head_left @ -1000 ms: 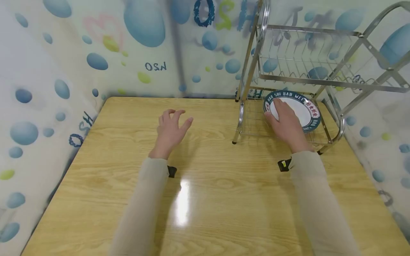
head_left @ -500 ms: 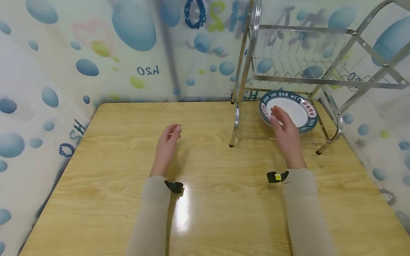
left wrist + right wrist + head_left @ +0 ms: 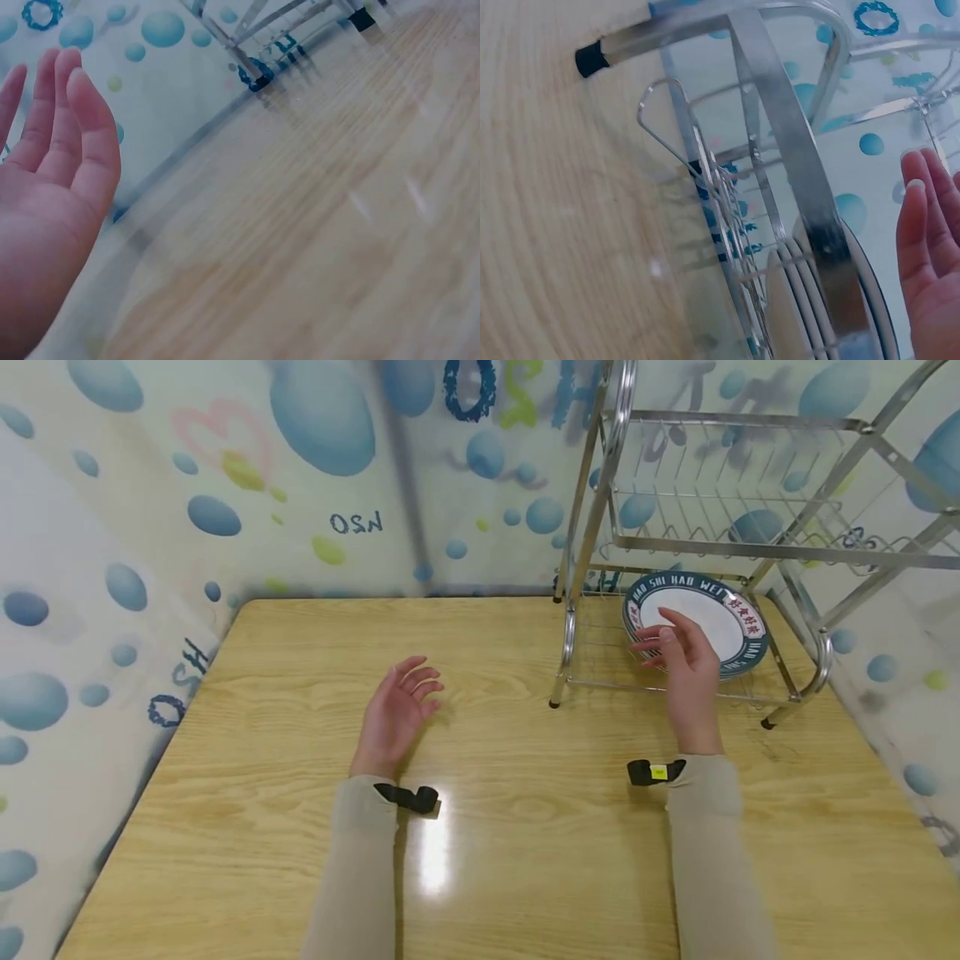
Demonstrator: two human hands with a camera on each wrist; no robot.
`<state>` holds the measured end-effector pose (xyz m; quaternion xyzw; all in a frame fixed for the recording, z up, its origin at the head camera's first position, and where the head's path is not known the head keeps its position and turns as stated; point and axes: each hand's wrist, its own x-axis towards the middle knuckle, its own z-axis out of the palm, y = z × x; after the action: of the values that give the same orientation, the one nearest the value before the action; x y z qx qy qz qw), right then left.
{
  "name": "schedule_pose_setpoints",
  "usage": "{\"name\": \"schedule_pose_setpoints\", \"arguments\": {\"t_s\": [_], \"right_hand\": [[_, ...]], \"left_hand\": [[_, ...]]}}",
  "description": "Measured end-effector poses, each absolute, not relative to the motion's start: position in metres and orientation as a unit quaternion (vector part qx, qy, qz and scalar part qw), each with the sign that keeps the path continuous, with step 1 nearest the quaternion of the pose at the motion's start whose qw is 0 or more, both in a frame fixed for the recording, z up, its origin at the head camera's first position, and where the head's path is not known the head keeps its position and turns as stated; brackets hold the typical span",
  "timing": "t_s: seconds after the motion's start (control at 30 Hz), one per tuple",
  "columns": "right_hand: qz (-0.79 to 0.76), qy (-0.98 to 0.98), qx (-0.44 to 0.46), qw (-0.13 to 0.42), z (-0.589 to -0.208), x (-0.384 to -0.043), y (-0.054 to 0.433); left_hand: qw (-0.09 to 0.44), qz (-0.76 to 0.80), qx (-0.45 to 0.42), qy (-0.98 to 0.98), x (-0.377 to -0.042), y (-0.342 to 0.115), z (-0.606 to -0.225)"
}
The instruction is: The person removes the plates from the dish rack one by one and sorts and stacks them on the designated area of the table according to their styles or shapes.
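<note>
A stack of plates (image 3: 742, 647) lies on the bottom shelf of a metal dish rack (image 3: 566, 643). The top plate is white with a dark green lettered rim, and more plate edges (image 3: 799, 300) show under it in the right wrist view. My right hand (image 3: 686, 664) is over the near left part of the stack, fingers spread and holding nothing; it covers some of the plate. Above the table my left hand (image 3: 393, 718) is turned palm up, its fingers loosely bent around nothing. The left wrist view shows that hand (image 3: 60, 165) with its palm bare.
The rack's upper wire shelf (image 3: 720, 527) stands over the plates. A wooden table (image 3: 487, 827) carries the rack at its back right. Behind it hangs a patterned sheet (image 3: 300, 552) with blue spots, which also covers both sides.
My right hand has lifted off the top plate and drawn back toward me, its palm turning sideways. My left hand has moved nearer to me and rolled palm up. The head view has shifted slightly.
</note>
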<state>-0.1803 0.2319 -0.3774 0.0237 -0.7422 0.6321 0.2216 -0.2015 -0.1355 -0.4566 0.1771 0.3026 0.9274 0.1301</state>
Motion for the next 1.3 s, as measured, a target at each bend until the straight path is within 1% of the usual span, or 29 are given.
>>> {"name": "schedule_pose_setpoints", "arguments": {"t_s": [0.1,0.3,0.43,0.6,0.77,0.97,1.1,1.3], "right_hand": [[0.625,-0.745,0.007,0.233,-0.372,-0.178,0.241],[0.627,-0.735,-0.044,0.254,-0.373,-0.182,0.269],[0.591,-0.753,-0.114,0.264,-0.367,-0.184,0.288],[0.510,-0.794,-0.214,0.252,-0.368,-0.186,0.309],[0.418,-0.843,-0.267,0.206,-0.376,-0.186,0.316],[0.362,-0.875,-0.273,0.170,-0.378,-0.184,0.319],[0.331,-0.896,-0.262,0.135,-0.377,-0.181,0.321],[0.297,-0.911,-0.279,0.059,-0.377,-0.180,0.326]], "left_hand": [[0.130,0.929,0.180,0.294,-0.202,-0.133,-0.460],[0.123,0.925,0.170,0.318,-0.201,-0.131,-0.463],[0.125,0.902,0.168,0.377,-0.198,-0.127,-0.463],[0.126,0.880,0.167,0.427,-0.199,-0.122,-0.462],[0.113,0.876,0.170,0.437,-0.200,-0.122,-0.462],[0.119,0.875,0.174,0.436,-0.198,-0.117,-0.460],[0.129,0.865,0.169,0.454,-0.198,-0.113,-0.458],[0.140,0.856,0.165,0.470,-0.198,-0.111,-0.457]]}}
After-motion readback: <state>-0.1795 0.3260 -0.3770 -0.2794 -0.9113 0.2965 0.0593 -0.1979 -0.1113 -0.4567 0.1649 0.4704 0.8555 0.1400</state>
